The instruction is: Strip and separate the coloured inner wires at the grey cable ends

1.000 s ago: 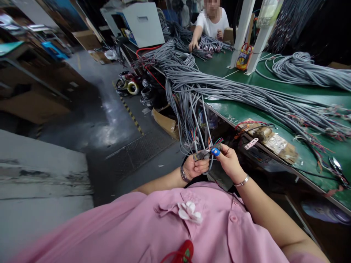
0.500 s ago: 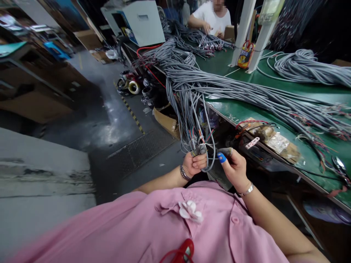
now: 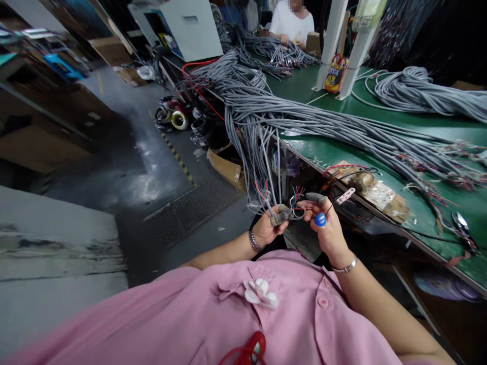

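My left hand, with grey finger covers, is closed round the end of a grey cable whose coloured wires fan out above the fingers. Just to its right, my right hand has its fingers bent near a second set of thin coloured wires; whether it grips them is too small to tell. A blue cover sits on its thumb and a grey one on a finger. Many grey cables hang from the bench edge behind the left hand.
Long grey cables lie across the green bench. Pliers and a taped cardboard piece are at the right. A person in white is across the bench. An open carton stands on the floor.
The grey cable loop between my hands is gone from there. My right thumb has turned, and coloured wires now stand between the hands. The view has shifted slightly.
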Tool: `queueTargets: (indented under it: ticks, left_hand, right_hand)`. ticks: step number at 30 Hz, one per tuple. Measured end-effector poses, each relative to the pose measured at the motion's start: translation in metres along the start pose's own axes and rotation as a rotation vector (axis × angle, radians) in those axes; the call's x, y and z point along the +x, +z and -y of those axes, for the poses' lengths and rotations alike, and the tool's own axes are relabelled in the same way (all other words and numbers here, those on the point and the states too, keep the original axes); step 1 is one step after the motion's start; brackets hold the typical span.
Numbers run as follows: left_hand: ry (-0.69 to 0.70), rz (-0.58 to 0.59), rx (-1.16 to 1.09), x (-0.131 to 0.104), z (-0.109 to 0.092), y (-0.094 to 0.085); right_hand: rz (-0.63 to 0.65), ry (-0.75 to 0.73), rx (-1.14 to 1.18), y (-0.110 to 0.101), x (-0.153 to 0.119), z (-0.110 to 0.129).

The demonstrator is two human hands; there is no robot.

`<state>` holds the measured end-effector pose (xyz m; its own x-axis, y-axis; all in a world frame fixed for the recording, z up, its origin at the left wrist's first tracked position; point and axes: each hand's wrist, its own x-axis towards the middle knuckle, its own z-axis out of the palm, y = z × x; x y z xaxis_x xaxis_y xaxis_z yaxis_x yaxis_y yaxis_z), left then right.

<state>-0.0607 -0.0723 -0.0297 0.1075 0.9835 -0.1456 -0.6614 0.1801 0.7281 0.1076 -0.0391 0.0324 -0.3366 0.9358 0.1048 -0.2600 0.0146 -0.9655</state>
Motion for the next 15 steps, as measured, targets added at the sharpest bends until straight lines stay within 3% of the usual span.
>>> queueTargets:
  ticks: [4,10,15]
  left_hand:
    - [0.031,-0.017,0.089,0.000,0.005,0.002]
    - [0.048,0.004,0.128,-0.002,0.008,0.002]
    - [0.059,-0.068,0.106,-0.001,0.006,0.004]
  right_hand:
    - [-0.054,0.005,-0.100,0.006,-0.002,0.000]
    - [-0.183,0.081,0.045,0.010,0.000,-0.013]
    - [-0.189,0.071,0.098,0.010,-0.004,-0.015]
